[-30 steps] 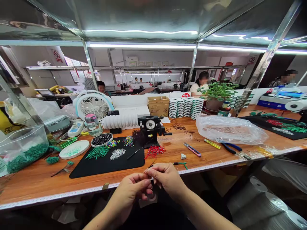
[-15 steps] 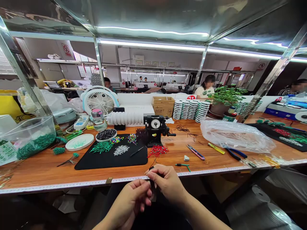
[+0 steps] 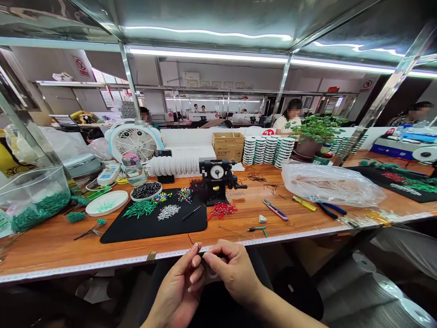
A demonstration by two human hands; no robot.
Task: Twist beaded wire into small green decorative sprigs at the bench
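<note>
My left hand (image 3: 180, 284) is closed in a pinch just in front of the table edge, palm partly turned up. A thin dark strand (image 3: 190, 238) sticks up from its fingertips over the wood. Close beside it, my right hand (image 3: 234, 271) is also closed, thumb against forefinger, its tips almost meeting the left ones. What the right fingers pinch is too small to make out. Beyond the hands lies a black mat (image 3: 150, 228) with green pieces (image 3: 140, 208), clear beads (image 3: 169, 212) and a dark pointed tool (image 3: 191, 213). Red beaded pieces (image 3: 221, 210) lie to its right.
A black hand-cranked winder (image 3: 216, 182) carrying white discs (image 3: 175, 166) stands behind the mat. To the right are snips (image 3: 275, 210), a green-and-black piece (image 3: 258, 229), pliers (image 3: 329, 209) and a plastic bag (image 3: 331, 184). A measuring tape (image 3: 102, 264) runs along the table edge.
My left fingertips have risen and turned upward beside the right ones. The dark strand, earlier above the right fingers, now sticks up by the left fingertips. The view has shifted slightly.
</note>
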